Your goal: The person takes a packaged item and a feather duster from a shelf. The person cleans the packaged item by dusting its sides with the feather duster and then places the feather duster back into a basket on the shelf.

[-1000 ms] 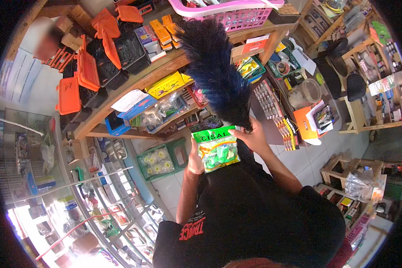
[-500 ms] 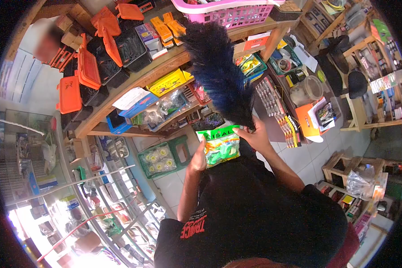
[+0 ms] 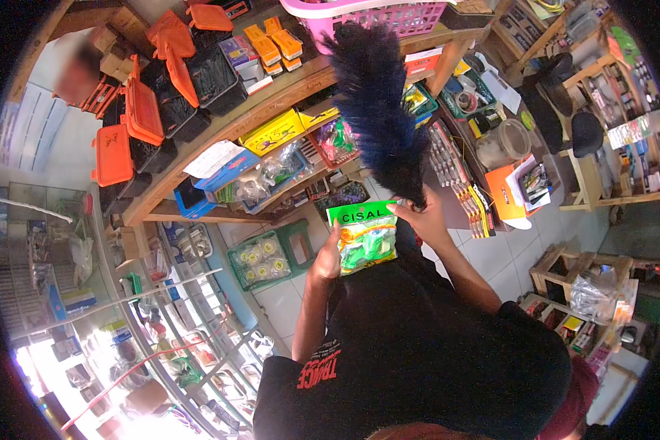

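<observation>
A clear packet with a green header reading "CISAL" (image 3: 367, 238) hangs upright in front of the chest. My left hand (image 3: 328, 253) grips its left edge. Between the thumb and fingers of my right hand (image 3: 424, 218) is the packet's upper right corner. A dark, fluffy duster (image 3: 378, 110) rises from beside my right hand, its lower end hidden there; the right hand seems to hold it too.
Beyond the hands stands a wooden shelf (image 3: 271, 110) with orange-lidded bins (image 3: 143, 110), yellow boxes (image 3: 271, 132) and a pink basket (image 3: 418, 18). A green crate (image 3: 231, 268) lies on the floor at left. Glass shelving is at far left; wooden crates (image 3: 557, 271) are at right.
The duster's top has swung to the right. The packet has turned a little and its header now faces the camera more fully. Both hands keep their hold.
</observation>
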`<action>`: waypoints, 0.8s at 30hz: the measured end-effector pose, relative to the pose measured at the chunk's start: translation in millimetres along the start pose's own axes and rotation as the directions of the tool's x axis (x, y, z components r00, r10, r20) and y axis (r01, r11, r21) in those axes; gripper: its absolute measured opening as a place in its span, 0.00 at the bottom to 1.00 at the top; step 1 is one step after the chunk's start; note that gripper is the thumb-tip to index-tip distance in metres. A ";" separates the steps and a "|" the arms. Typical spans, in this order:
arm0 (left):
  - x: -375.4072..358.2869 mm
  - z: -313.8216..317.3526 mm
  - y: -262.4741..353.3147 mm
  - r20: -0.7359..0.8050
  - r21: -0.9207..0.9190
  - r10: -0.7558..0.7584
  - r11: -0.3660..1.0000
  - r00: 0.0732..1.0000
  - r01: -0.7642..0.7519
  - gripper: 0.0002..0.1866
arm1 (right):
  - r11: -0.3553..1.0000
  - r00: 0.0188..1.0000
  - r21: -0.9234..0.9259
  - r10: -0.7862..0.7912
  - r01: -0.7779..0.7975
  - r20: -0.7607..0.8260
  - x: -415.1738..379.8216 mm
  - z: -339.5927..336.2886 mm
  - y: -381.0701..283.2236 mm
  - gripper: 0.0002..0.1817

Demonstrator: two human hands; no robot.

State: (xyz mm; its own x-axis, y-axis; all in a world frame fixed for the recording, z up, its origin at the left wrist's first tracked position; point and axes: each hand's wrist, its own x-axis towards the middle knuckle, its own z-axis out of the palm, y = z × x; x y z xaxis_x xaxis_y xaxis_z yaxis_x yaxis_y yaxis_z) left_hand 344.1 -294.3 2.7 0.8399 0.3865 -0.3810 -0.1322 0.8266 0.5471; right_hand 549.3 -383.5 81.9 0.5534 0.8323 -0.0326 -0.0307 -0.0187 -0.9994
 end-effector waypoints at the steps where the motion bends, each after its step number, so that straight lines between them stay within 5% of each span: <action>1: 0.4 -1.3 -1.1 -0.003 -0.010 -0.001 1.000 1.000 0.001 0.35 | 1.000 1.000 0.001 0.014 -0.014 -0.001 0.0 -0.7 0.9 0.20; 6: 3.2 -6.8 -7.2 -0.037 -0.025 -0.014 1.000 0.999 0.013 0.34 | 0.995 0.999 0.093 0.047 -0.047 0.005 0.4 -5.0 10.0 0.20; 9: 3.7 -8.2 -8.8 -0.045 0.017 -0.020 1.000 0.999 0.021 0.33 | 0.998 0.999 -0.064 0.019 -0.022 -0.039 1.7 -5.1 1.7 0.15; 15: 1.4 -5.4 -5.5 -0.112 0.258 0.037 0.966 0.993 -0.007 0.32 | 0.995 0.995 0.038 0.092 -0.091 -0.048 2.6 -7.0 5.1 0.18; 24: 0.3 -2.4 -8.5 -0.111 0.141 0.025 0.990 0.993 -0.009 0.31 | 0.995 0.995 0.013 0.099 -0.099 -0.030 -0.4 -10.1 0.7 0.16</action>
State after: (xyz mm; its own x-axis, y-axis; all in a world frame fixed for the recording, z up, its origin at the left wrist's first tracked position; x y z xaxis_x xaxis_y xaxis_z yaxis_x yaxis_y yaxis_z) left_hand 344.2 -300.1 -3.9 0.7726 0.4498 -0.4480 -0.0638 0.7571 0.6502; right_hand 557.5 -389.5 81.1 0.5719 0.8096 -0.1318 -0.0961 -0.0934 -0.9910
